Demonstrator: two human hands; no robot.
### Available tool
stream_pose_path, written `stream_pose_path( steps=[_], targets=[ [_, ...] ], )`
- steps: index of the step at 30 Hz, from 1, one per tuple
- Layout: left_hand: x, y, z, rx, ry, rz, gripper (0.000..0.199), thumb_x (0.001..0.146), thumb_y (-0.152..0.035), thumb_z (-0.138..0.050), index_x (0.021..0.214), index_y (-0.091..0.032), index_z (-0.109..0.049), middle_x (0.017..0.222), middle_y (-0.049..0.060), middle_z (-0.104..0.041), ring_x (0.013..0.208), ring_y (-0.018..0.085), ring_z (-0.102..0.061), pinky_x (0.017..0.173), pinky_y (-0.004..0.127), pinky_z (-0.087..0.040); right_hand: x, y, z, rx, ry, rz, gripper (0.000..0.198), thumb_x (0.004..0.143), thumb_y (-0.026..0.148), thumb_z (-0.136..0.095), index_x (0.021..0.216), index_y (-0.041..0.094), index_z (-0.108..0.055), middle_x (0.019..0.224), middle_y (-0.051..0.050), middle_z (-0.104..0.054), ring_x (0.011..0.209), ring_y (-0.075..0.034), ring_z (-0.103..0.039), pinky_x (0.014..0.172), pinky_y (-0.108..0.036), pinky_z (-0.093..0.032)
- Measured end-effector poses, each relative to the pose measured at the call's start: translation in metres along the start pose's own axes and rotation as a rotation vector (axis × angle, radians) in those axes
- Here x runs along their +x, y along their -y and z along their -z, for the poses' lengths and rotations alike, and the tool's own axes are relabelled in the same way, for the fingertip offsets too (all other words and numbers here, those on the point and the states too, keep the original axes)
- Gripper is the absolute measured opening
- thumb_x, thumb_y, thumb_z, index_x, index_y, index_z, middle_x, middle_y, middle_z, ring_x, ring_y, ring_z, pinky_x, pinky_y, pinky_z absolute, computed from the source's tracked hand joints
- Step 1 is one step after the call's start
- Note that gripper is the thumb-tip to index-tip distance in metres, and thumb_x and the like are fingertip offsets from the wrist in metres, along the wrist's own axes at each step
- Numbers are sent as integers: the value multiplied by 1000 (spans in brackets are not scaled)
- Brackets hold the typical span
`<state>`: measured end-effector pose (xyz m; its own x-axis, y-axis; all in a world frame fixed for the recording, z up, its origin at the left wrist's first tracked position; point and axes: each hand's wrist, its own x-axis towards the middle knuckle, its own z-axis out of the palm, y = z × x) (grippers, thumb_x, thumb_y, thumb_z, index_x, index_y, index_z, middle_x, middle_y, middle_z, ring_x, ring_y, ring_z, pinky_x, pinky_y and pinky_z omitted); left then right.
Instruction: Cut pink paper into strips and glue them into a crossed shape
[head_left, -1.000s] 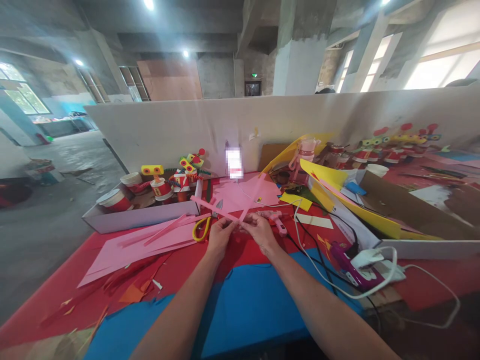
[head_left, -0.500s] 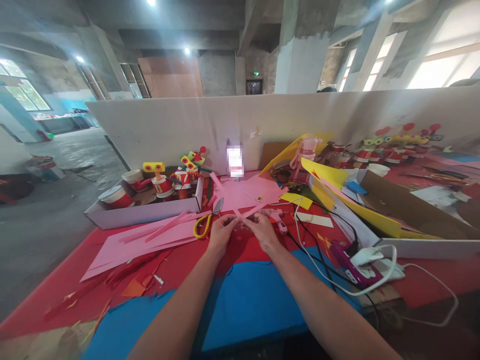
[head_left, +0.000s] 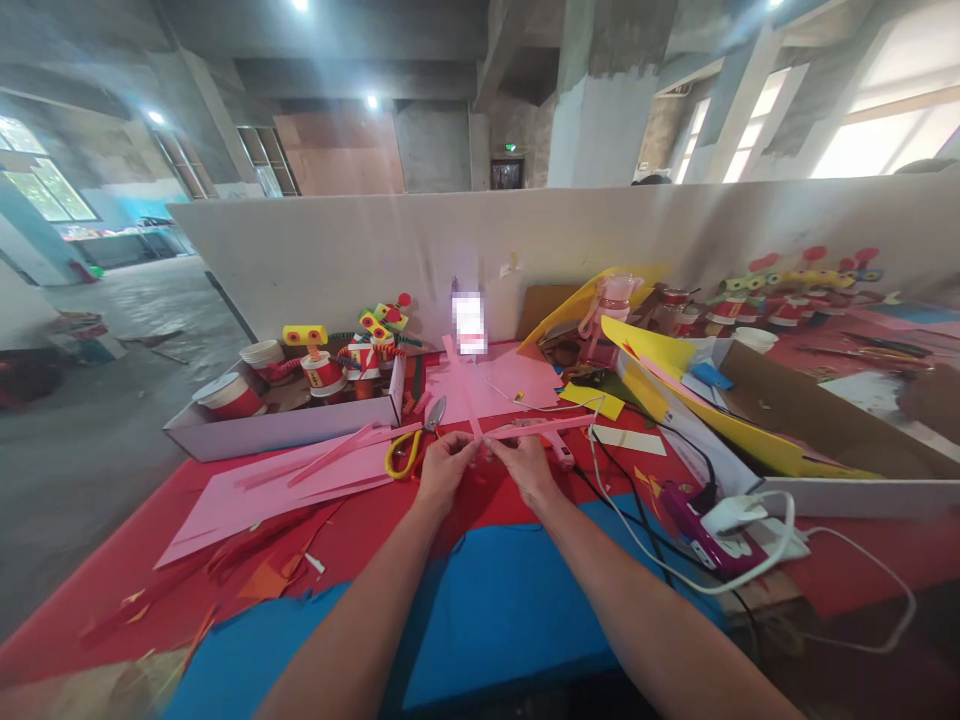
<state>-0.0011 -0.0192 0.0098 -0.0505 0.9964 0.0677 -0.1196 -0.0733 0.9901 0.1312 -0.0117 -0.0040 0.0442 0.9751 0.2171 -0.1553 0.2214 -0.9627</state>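
Observation:
Both hands meet over the red table cover, fingertips close together at the crossing of two pink paper strips. My left hand (head_left: 445,468) is closed in a pinch on the strips' joined end. My right hand (head_left: 521,465) pinches the same end from the other side. One pink paper strip (head_left: 466,385) runs away from me toward the lit phone; the other points right, over a pink glue gun (head_left: 559,445) lying beside my right hand. Yellow-handled scissors (head_left: 406,452) lie just left of my left hand. Pink paper sheets (head_left: 225,498) lie farther left.
A white box (head_left: 285,436) with paper-cup robot figures stands at the left. At the right are another box (head_left: 840,497), a purple power strip (head_left: 705,530) and loose cables. A lit phone (head_left: 469,322) leans against the partition (head_left: 337,255). Blue cloth (head_left: 480,620) covers the near edge.
The pink strips have swung: one now points away toward the phone, the other out to the right. Both hands stay nearly in place, still pinching.

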Motion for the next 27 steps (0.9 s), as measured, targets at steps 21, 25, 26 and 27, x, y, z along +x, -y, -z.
stream_pose_path(
  steps=[21, 25, 26, 27],
  targets=[
    [1, 5, 3, -170, 3, 44, 23, 54, -29, -82, 64, -13, -69, 55, 4, -65, 47, 10, -53, 49, 22, -41, -5, 7, -6, 343, 132, -269, 43, 53, 50, -85, 78, 19, -67, 67, 1, -66, 63, -16, -63, 68, -32, -56],
    [-3, 0, 2, -119, 43, 28, 23, 57, -31, -81, 64, -12, -71, 57, 6, -67, 49, 12, -55, 51, 24, -43, -4, 5, -4, 255, 128, -231, 38, 58, 49, -82, 78, 18, -70, 67, 1, -66, 63, -14, -60, 66, -29, -54],
    [-3, -2, 2, -115, 47, 35, 24, 57, -32, -81, 64, -12, -71, 58, 7, -68, 50, 12, -56, 52, 24, -44, -4, 4, -3, 220, 119, -205, 36, 60, 48, -80, 77, 18, -71, 66, 1, -66, 62, -14, -60, 66, -28, -53],
    [-4, -3, 2, -118, 49, 45, 25, 57, -33, -81, 64, -11, -71, 58, 8, -68, 50, 12, -56, 52, 24, -44, -3, 3, -2, 183, 109, -173, 34, 62, 47, -79, 77, 18, -72, 65, 1, -66, 62, -14, -59, 65, -28, -52]
  ],
)
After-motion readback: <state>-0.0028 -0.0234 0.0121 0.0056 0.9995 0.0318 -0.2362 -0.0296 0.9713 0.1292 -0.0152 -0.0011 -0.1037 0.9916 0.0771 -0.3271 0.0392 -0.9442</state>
